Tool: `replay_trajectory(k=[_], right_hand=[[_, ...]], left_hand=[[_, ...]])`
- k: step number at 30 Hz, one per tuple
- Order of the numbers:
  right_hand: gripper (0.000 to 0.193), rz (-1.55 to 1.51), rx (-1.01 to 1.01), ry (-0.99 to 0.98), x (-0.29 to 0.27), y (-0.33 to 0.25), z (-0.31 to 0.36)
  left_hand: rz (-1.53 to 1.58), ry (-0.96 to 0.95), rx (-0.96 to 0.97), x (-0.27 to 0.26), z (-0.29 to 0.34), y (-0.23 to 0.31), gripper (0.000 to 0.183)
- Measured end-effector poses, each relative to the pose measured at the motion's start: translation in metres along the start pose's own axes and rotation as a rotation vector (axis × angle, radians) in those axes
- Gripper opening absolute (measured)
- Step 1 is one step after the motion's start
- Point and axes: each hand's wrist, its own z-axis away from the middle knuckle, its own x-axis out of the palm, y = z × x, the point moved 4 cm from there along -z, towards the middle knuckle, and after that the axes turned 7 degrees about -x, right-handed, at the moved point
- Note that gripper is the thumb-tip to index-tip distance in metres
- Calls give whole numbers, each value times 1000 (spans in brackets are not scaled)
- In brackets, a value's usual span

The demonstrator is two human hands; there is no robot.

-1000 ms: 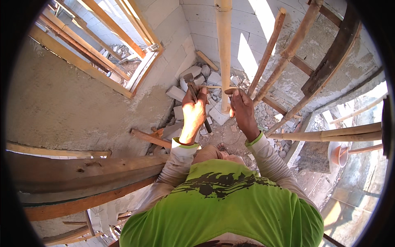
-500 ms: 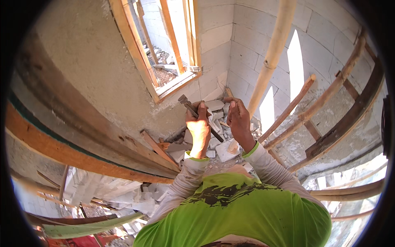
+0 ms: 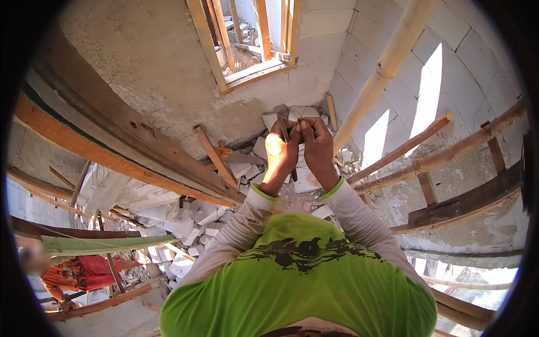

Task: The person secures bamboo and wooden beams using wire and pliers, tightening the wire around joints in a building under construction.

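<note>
My left hand [image 3: 282, 153] is closed around a hammer [image 3: 282, 109]. The hammer's metal head shows above the fingers and its dark handle end pokes out below the palm. Beside it my right hand [image 3: 319, 150] is closed in a pinch, its fingertips touching those of the left. A thin wire [image 3: 306, 107] curves in a loop above the fingertips, and the right hand appears to pinch it. The exact grip on the wire is hidden between the fingers. Both hands are held up over broken blocks.
Broken pale blocks [image 3: 241, 168] litter the floor below. A bamboo pole [image 3: 387, 64] slants at the right, near wooden rails [image 3: 435, 163]. Long boards [image 3: 123, 154] cross on the left. A wooden window frame [image 3: 255, 76] stands ahead. Another person in red [image 3: 92, 272] bends at the lower left.
My two hands have come together, the right moving in to meet the left at the fingertips. The wire now bends in a loop. The view has shifted, and a person shows at the lower left.
</note>
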Motion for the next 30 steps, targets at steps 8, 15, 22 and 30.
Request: replay_trajectory(k=[8, 15, 22, 30], right_hand=[[18, -66, 76, 7, -72, 5, 21], [16, -163, 71, -15, -102, -4, 25], [7, 132, -227, -85, -72, 5, 43], [29, 185, -370, -420, -22, -39, 53]], left_hand=[[-453, 11, 342, 47, 41, 3, 19], [-277, -13, 177, 69, 74, 16, 24], [-459, 154, 107, 42, 76, 4, 28], [-389, 297, 95, -11, 52, 13, 21]])
